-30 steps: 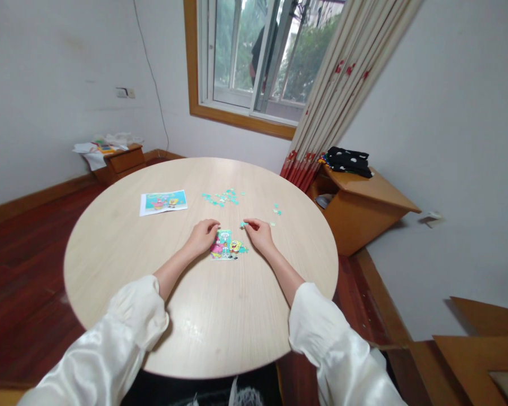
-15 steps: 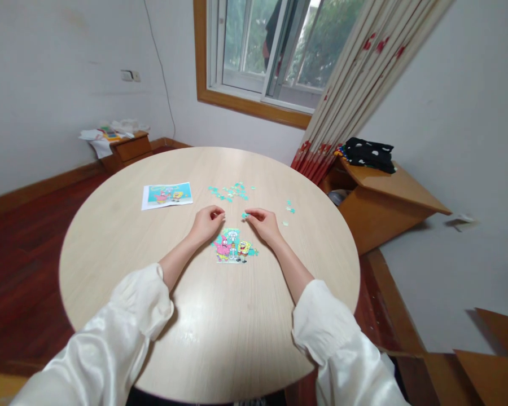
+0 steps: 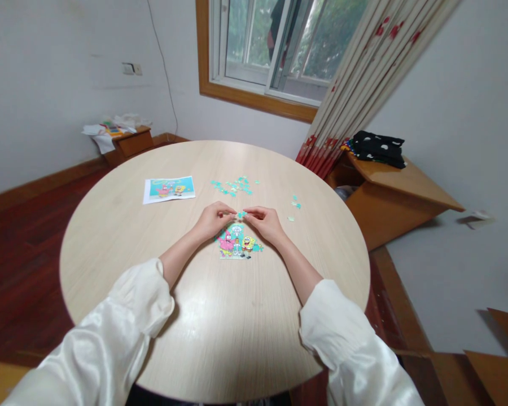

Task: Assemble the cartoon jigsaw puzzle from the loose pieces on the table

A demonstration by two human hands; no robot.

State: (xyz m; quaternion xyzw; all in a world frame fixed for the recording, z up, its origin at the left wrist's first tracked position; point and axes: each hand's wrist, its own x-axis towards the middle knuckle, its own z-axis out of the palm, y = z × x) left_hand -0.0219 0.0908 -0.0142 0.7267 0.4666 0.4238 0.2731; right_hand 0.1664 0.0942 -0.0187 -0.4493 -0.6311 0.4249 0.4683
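Note:
A small turquoise jigsaw puzzle piece (image 3: 240, 215) is pinched between my two hands, just above the far edge of the partly joined puzzle (image 3: 237, 246). My left hand (image 3: 217, 219) has its fingertips closed on the piece's left side. From the right, my right hand (image 3: 266, 223) grips it between thumb and forefinger. The joined part shows a pink starfish, a tall pale figure and a yellow sponge figure, with a few turquoise pieces jutting out at its right. My left hand covers part of its upper left.
Loose puzzle pieces (image 3: 232, 185) lie scattered beyond my hands, and several more (image 3: 296, 205) to the right. A printed reference picture (image 3: 171, 189) rests at the left on the round wooden table (image 3: 110, 254). A wooden cabinet (image 3: 400, 197) with dark cloth stands at the right.
My left hand has moved right, up to the piece that my right hand holds; both hands now meet at it. The view has shifted slightly.

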